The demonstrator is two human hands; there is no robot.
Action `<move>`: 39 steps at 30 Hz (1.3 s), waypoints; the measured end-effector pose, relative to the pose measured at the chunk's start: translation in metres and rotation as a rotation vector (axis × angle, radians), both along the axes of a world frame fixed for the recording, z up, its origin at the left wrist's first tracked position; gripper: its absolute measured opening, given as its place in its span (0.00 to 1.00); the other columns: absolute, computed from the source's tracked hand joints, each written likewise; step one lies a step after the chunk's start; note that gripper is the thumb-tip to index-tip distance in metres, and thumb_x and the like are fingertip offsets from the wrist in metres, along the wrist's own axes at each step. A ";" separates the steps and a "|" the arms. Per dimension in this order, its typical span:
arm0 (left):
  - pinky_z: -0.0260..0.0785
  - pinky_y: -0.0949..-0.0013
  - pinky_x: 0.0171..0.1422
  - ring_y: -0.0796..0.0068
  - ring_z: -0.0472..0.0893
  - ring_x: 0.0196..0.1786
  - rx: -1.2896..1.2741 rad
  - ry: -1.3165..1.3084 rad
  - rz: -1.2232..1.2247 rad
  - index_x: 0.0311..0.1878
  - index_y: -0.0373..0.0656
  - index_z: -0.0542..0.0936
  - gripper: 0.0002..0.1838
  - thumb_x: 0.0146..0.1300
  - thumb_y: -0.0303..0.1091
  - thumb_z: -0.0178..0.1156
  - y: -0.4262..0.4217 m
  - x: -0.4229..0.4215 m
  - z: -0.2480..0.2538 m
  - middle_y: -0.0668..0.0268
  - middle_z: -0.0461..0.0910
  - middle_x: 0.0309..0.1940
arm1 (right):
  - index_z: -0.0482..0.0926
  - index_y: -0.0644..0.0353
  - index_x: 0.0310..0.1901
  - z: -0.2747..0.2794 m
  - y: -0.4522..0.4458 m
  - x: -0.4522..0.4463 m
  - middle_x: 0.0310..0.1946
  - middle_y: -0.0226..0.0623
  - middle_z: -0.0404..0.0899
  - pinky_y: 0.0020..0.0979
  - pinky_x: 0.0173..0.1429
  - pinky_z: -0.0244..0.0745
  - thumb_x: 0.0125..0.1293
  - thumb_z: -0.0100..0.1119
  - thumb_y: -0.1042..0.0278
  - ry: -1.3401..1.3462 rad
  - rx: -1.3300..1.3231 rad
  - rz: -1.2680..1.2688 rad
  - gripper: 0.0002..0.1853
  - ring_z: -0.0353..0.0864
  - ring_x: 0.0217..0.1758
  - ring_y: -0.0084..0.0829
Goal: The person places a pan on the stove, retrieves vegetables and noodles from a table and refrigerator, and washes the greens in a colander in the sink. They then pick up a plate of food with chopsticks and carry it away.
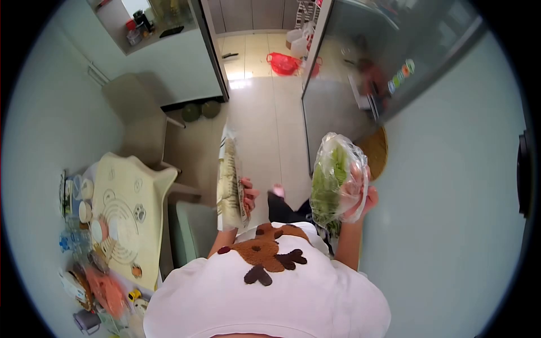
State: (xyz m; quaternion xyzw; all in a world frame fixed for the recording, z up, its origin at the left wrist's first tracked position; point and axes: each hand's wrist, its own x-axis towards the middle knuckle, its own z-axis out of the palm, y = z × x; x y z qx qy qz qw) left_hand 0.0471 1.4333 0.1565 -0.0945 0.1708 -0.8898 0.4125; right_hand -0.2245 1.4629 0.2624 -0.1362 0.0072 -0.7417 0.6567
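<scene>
My left hand [248, 196] is closed around a long, flat packet [229, 183] with pale cream contents and dark print. The packet stands nearly upright in front of my body, and I cannot make out exactly what is inside. On the other side, my right hand [369, 200] grips a clear plastic bag of green vegetables [329, 183]. Its film is crumpled, and some fingers show through it. Both things are held up off the floor, well apart from each other.
A cloth-covered table [127, 197] with cups and bags along its wall side stands at left, beside a beige chair [135, 112]. Ahead, a glass door [349, 84] stands ajar at a doorway. A red plastic bag [283, 63] lies on the floor beyond; two round green objects [201, 110] sit by the wall.
</scene>
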 end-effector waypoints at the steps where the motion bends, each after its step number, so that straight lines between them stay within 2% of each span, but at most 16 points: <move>1: 0.67 0.74 0.39 0.80 0.65 0.36 -0.017 0.031 0.019 0.39 0.48 0.66 0.13 0.55 0.42 0.53 -0.029 0.001 0.001 0.77 0.71 0.37 | 0.62 0.59 0.33 0.006 -0.032 -0.003 0.30 0.34 0.64 0.17 0.14 0.53 0.46 0.44 0.75 0.021 -0.048 0.060 0.10 0.55 0.16 0.20; 5: 0.69 0.69 0.41 0.77 0.64 0.39 -0.073 -0.070 0.021 0.47 0.45 0.69 0.16 0.59 0.43 0.48 -0.137 0.020 -0.002 0.74 0.71 0.38 | 0.62 0.58 0.33 0.012 -0.151 -0.002 0.29 0.34 0.62 0.20 0.16 0.53 0.46 0.44 0.74 0.064 0.064 0.046 0.09 0.56 0.17 0.22; 7: 0.75 0.65 0.38 0.69 0.68 0.45 -0.143 -0.230 0.141 0.50 0.37 0.68 0.25 0.57 0.48 0.47 -0.182 0.026 -0.027 0.63 0.70 0.40 | 0.62 0.58 0.31 0.015 -0.211 0.008 0.28 0.34 0.61 0.21 0.17 0.54 0.45 0.44 0.74 -0.033 0.034 0.164 0.09 0.56 0.17 0.23; 9: 0.76 0.62 0.39 0.61 0.68 0.53 -0.218 -0.349 0.062 0.53 0.33 0.64 0.29 0.56 0.49 0.48 -0.232 0.038 -0.049 0.57 0.68 0.45 | 0.67 0.57 0.43 0.005 -0.275 0.019 0.46 0.41 0.66 0.18 0.20 0.60 0.51 0.51 0.67 0.023 -0.077 0.283 0.16 0.60 0.20 0.21; 11: 0.74 0.59 0.42 0.57 0.65 0.57 -0.302 -0.175 0.113 0.56 0.37 0.61 0.28 0.56 0.46 0.48 -0.281 0.030 -0.055 0.57 0.66 0.47 | 0.66 0.59 0.38 0.011 -0.339 0.032 0.35 0.37 0.66 0.19 0.20 0.57 0.50 0.50 0.70 0.015 -0.105 0.341 0.12 0.58 0.19 0.20; 13: 0.67 0.68 0.37 0.79 0.62 0.32 0.064 -0.266 0.007 0.39 0.45 0.69 0.12 0.62 0.42 0.42 -0.336 0.029 -0.042 0.75 0.65 0.28 | 0.63 0.59 0.32 0.015 -0.403 0.047 0.27 0.34 0.63 0.19 0.19 0.54 0.48 0.49 0.73 0.037 -0.076 0.408 0.09 0.55 0.18 0.20; 14: 0.67 0.68 0.34 0.81 0.62 0.31 -0.103 0.011 -0.223 0.37 0.46 0.69 0.11 0.62 0.41 0.42 -0.384 0.031 -0.077 0.76 0.65 0.27 | 0.60 0.59 0.29 0.016 -0.428 0.055 0.24 0.34 0.61 0.21 0.19 0.53 0.47 0.48 0.74 0.073 0.014 0.321 0.08 0.54 0.17 0.20; 15: 0.72 0.57 0.45 0.62 0.70 0.50 -0.314 0.289 -0.033 0.58 0.42 0.60 0.33 0.56 0.56 0.48 -0.415 0.019 -0.079 0.57 0.68 0.47 | 0.60 0.59 0.29 0.012 -0.456 0.062 0.24 0.34 0.61 0.21 0.19 0.53 0.47 0.48 0.74 0.066 0.013 0.312 0.08 0.54 0.17 0.20; 18: 0.73 0.69 0.44 0.65 0.74 0.45 -0.189 -0.224 -0.090 0.56 0.33 0.60 0.38 0.55 0.60 0.48 -0.507 0.049 -0.066 0.50 0.69 0.46 | 0.64 0.61 0.36 -0.002 -0.531 0.068 0.29 0.38 0.66 0.21 0.19 0.54 0.48 0.48 0.71 0.047 -0.053 0.336 0.12 0.56 0.17 0.21; 19: 0.73 0.67 0.45 0.63 0.75 0.44 -0.356 -0.321 -0.068 0.57 0.35 0.60 0.39 0.54 0.60 0.49 -0.542 0.053 -0.061 0.48 0.69 0.46 | 0.64 0.62 0.42 -0.007 -0.552 0.070 0.34 0.42 0.68 0.21 0.19 0.55 0.50 0.48 0.69 0.043 -0.069 0.303 0.16 0.57 0.18 0.21; 22: 0.72 0.67 0.46 0.64 0.76 0.43 -0.394 -0.263 -0.155 0.55 0.37 0.64 0.32 0.56 0.54 0.51 -0.634 0.049 -0.034 0.51 0.72 0.45 | 0.61 0.61 0.53 -0.013 -0.605 0.061 0.45 0.47 0.68 0.22 0.20 0.58 0.52 0.48 0.64 -0.002 -0.157 0.211 0.25 0.61 0.20 0.23; 24: 0.71 0.67 0.47 0.67 0.77 0.42 -0.176 -0.726 -0.069 0.52 0.39 0.68 0.25 0.57 0.46 0.53 -0.677 0.045 -0.006 0.56 0.75 0.43 | 0.57 0.59 0.59 -0.024 -0.634 0.048 0.55 0.49 0.62 0.24 0.23 0.64 0.54 0.50 0.59 0.001 -0.192 0.112 0.30 0.69 0.27 0.25; 25: 0.71 0.68 0.47 0.70 0.77 0.42 -0.123 -0.727 -0.113 0.50 0.39 0.71 0.20 0.57 0.40 0.54 -0.698 0.037 0.015 0.61 0.76 0.43 | 0.57 0.59 0.59 -0.033 -0.648 0.038 0.59 0.48 0.58 0.24 0.24 0.67 0.55 0.51 0.57 0.036 -0.164 0.052 0.31 0.73 0.33 0.26; 27: 0.71 0.69 0.45 0.73 0.77 0.40 -0.122 -0.942 -0.059 0.49 0.39 0.70 0.21 0.56 0.41 0.57 -0.751 0.028 0.009 0.62 0.76 0.42 | 0.57 0.59 0.59 -0.031 -0.677 0.026 0.57 0.47 0.60 0.25 0.24 0.67 0.55 0.52 0.58 0.062 0.025 -0.124 0.31 0.71 0.30 0.25; 31: 0.70 0.74 0.40 0.77 0.76 0.37 -0.314 -1.510 0.351 0.44 0.36 0.70 0.20 0.49 0.34 0.64 -0.845 0.006 0.067 0.64 0.76 0.37 | 0.58 0.61 0.58 -0.064 -0.776 -0.012 0.55 0.46 0.61 0.25 0.23 0.65 0.55 0.52 0.59 0.103 -0.038 -0.028 0.30 0.66 0.25 0.24; 39: 0.67 0.76 0.43 0.79 0.75 0.38 -0.340 -1.767 0.523 0.42 0.35 0.71 0.19 0.48 0.30 0.65 -1.019 -0.025 0.082 0.64 0.76 0.37 | 0.62 0.63 0.48 -0.063 -1.005 -0.052 0.47 0.41 0.63 0.22 0.18 0.55 0.53 0.52 0.66 -0.040 -0.147 0.130 0.21 0.56 0.19 0.22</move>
